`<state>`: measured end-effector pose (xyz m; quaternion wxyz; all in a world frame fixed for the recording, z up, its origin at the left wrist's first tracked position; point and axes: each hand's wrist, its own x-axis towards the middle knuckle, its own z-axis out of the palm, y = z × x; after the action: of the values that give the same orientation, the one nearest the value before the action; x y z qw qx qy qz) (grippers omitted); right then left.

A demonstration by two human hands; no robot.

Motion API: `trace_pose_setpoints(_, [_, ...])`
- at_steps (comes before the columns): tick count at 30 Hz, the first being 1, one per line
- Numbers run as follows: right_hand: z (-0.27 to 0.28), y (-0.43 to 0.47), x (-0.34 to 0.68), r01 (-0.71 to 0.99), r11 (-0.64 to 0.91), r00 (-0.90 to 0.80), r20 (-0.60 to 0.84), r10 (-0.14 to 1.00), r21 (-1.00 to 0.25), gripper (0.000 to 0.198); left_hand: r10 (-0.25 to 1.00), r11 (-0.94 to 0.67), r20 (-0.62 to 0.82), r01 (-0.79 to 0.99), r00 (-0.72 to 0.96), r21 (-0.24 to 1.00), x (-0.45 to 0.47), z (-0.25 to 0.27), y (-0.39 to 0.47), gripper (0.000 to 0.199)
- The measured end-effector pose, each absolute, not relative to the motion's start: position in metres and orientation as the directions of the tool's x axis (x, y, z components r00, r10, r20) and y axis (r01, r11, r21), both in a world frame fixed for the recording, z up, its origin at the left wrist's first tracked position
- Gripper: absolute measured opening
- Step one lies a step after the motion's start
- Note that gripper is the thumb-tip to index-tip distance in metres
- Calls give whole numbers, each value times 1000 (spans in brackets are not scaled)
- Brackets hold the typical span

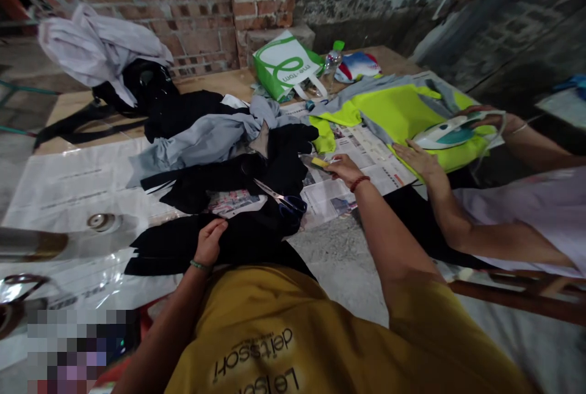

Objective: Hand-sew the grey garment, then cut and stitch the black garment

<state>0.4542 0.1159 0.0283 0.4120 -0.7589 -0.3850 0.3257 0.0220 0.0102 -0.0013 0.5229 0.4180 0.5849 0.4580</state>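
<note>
My left hand [210,240] is closed in a pinch at the near edge of a black garment [249,235] spread in front of me. My right hand [344,168] reaches over the newspaper [370,156], its fingers closed on a small yellow block [320,163] whose exact kind I cannot make out. Dark-handled scissors [286,200] lie on the black cloth between my hands, blades pointing to the upper left. Beyond them is a heap of black clothes and a light grey garment [206,136].
At right a co-worker's hand holds an iron [442,133] on a neon yellow and grey garment [389,107]; their other hand presses the cloth. Behind stand a green-and-white bag [286,68] and a bottle [332,64]. A metal cylinder [32,244] lies at left.
</note>
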Motion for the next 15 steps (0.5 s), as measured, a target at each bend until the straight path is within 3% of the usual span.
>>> trace_pose_setpoints(3, [23, 96, 477, 492, -372, 499, -95, 861, -787, 69, 963, 248, -245, 8, -111, 969, 22, -2, 11, 27])
trace_pose_setpoints(8, [5, 90, 483, 667, -366, 568, 125, 814, -649, 63, 963, 240, -239, -6, -121, 971, 23, -1, 11, 25])
trace_pose_setpoints(15, [2, 113, 467, 753, -473, 558, 63, 827, -458, 66, 961, 246, -249, -39, -118, 968, 25, 1, 9, 28])
